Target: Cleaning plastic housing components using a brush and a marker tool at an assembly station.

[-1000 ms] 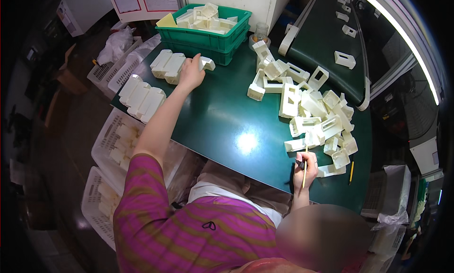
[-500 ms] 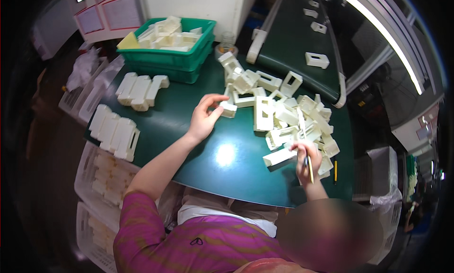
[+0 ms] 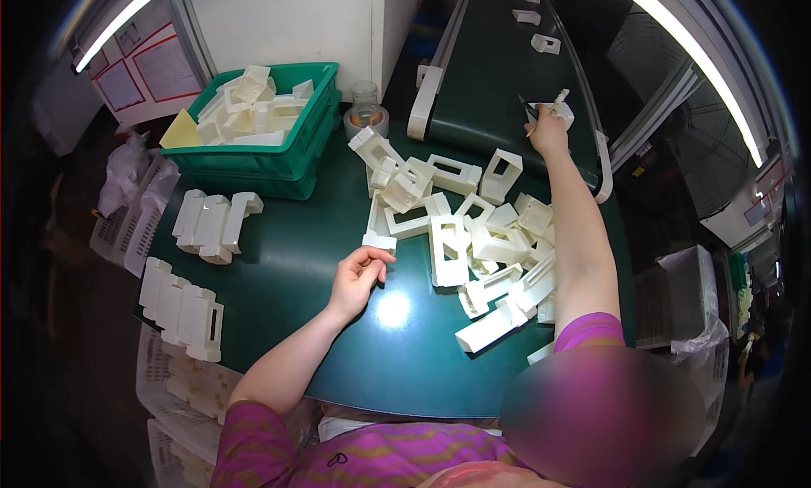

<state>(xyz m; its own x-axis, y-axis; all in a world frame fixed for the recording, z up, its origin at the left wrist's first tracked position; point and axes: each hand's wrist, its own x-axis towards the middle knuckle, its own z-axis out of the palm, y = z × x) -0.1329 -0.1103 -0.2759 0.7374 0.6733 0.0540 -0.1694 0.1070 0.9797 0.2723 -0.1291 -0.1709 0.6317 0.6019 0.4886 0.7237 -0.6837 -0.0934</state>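
Observation:
My left hand [image 3: 358,273] rests on the green table [image 3: 287,260], fingers loosely curled and holding nothing, just below a small white plastic part [image 3: 379,241]. A heap of white plastic frame parts [image 3: 473,234] lies to its right. My right hand [image 3: 547,126] is stretched far out over the dark conveyor belt [image 3: 498,74]. It grips a small white part [image 3: 561,109], and a thin dark tool pokes out beside the fingers.
A green crate [image 3: 279,163] full of white parts stands at the back left, a glass jar [image 3: 366,108] next to it. Two rows of stacked white parts [image 3: 211,226] [image 3: 182,306] lie at the left edge. White baskets [image 3: 127,218] sit below the table.
My right hand has left the near side of the heap and reached out to the conveyor. My left hand pulled back from the heap and now rests on the table.

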